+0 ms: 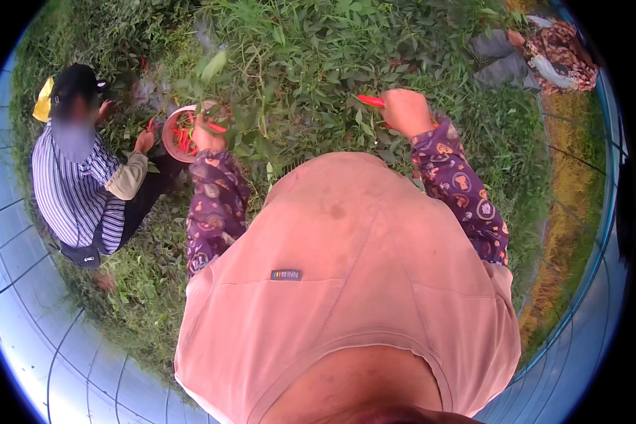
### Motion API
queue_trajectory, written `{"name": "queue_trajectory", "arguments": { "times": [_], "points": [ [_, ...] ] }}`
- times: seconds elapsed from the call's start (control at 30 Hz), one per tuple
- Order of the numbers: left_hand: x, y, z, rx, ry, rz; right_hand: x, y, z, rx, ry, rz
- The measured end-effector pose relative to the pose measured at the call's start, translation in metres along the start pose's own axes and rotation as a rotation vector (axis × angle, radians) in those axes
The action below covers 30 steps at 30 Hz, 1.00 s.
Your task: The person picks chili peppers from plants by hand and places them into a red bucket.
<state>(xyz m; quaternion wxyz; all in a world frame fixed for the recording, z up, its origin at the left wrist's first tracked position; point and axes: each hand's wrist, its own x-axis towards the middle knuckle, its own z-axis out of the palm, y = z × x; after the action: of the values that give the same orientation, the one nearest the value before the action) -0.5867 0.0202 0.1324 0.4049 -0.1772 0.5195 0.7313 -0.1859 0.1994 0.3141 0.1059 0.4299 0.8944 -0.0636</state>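
My right hand (pixel 405 112) is closed, and a long red chili pepper (pixel 371 101) sticks out of it to the left, over the green plants. A bit of red also shows under that hand. My left hand (pixel 208 134) is curled, with a red chili pepper (pixel 216 128) showing at its right side; leaves partly cover its fingers. Just left of it is a pale pink bucket (pixel 167 141) holding many red chili peppers and a few greenish ones. Leafy pepper plants (pixel 311 78) fill the ground before both hands.
At the left, a co-worker (pixel 71 169) in a striped top and dark cap crouches close to the bucket, one hand near a red pepper. Another person (pixel 558 56) is at the far right. A strip of yellowed grass (pixel 572 177) runs along the right side.
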Motion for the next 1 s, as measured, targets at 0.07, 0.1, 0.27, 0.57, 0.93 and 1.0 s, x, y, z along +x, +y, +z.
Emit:
{"name": "queue_trajectory", "arguments": {
  "times": [0.07, 0.1, 0.27, 0.57, 0.93, 1.0],
  "points": [
    [0.009, 0.023, -0.071, 0.385, 0.165, 0.102, -0.024, 0.023, -0.007, 0.328, -0.099, 0.173],
    [-0.017, 0.006, -0.081, 0.566, 0.145, 0.055, -0.049, 0.053, -0.004, 0.44, -0.102, 0.266],
    [-0.029, -0.033, -0.267, 1.438, 0.262, 0.129, -0.108, 0.059, -0.009, 1.262, 0.1, 0.774],
    [-0.027, -0.048, -0.344, 2.094, -0.614, -0.165, -0.21, 0.126, 0.02, 1.085, 0.377, 0.953],
    [0.025, -0.01, -0.098, 1.083, -0.222, -0.283, -0.358, 0.202, 0.049, 0.497, 0.758, 1.147],
    [0.013, -0.002, -0.067, 1.165, -0.204, -0.23, -0.366, 0.213, 0.059, 0.559, 0.905, 1.159]
  ]
}}
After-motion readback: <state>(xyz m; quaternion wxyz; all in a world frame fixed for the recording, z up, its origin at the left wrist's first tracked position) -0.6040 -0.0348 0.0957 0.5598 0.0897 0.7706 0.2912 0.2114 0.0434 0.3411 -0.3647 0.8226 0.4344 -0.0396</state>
